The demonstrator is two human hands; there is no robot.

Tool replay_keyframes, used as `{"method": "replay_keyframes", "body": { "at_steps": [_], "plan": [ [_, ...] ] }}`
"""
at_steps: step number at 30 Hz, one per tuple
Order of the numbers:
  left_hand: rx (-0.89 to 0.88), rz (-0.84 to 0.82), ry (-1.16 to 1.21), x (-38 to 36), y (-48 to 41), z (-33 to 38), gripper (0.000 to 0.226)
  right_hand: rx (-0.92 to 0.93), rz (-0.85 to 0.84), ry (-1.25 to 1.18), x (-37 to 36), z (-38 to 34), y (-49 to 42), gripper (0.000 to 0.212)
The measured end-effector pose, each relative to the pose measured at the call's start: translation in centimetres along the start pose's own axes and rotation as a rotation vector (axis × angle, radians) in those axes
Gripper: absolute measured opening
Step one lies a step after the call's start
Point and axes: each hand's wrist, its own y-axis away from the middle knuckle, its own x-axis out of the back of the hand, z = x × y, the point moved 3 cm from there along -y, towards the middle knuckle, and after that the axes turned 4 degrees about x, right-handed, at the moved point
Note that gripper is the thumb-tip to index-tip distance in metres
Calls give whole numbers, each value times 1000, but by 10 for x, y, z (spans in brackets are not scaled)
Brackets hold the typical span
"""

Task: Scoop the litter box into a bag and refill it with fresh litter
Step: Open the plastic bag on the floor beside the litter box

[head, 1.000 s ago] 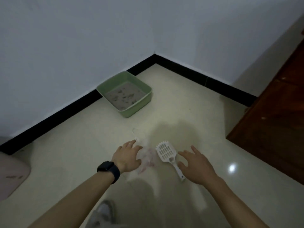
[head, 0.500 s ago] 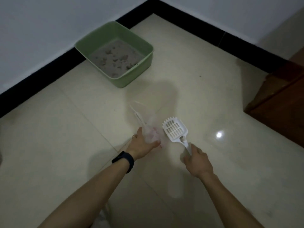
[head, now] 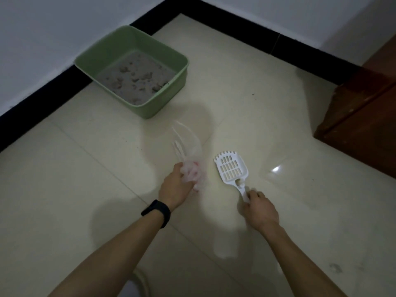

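Note:
A green litter box (head: 179,82) stands on the floor by the wall corner, holding grey litter with dark clumps (head: 137,79). Nearer to me, my left hand (head: 174,187) grips a crumpled clear plastic bag (head: 190,168) whose handles trail toward the box. My right hand (head: 259,209) holds the handle of a white slotted litter scoop (head: 231,169), its head pointing away from me just over the tiles. Both hands are well short of the box.
Cream floor tiles (head: 85,189) run to a black skirting (head: 42,97) under white walls. A dark wooden cabinet (head: 364,125) stands at the right. A pale rounded object (head: 141,281) shows at the bottom edge between my arms.
A second ago both hands were reaching open toward the bag and scoop on the floor. Now the left grips the bag and the right holds the scoop; the view has dipped toward the box.

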Motion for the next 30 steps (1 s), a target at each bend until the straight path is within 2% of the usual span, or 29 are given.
{"method": "replay_keyframes", "body": {
  "at_steps": [6,13,19,25,30],
  "plan": [
    [-75,85,-73,51,-5,0,56,157,104,-119,18,-41,-2,24],
    [-231,285,-168,157,-17,11,52,371,234,-245,73,-150,-14,22],
    [-166,472,-135,280,-43,-7,48,504,261,-240,124,-268,-36,21],
    [-32,582,-228,376,-60,-57,57,594,113,-68,145,-384,-63,22],
    [57,572,-345,395,-79,-75,56,624,-45,156,135,-432,-96,25]
  ]
}}
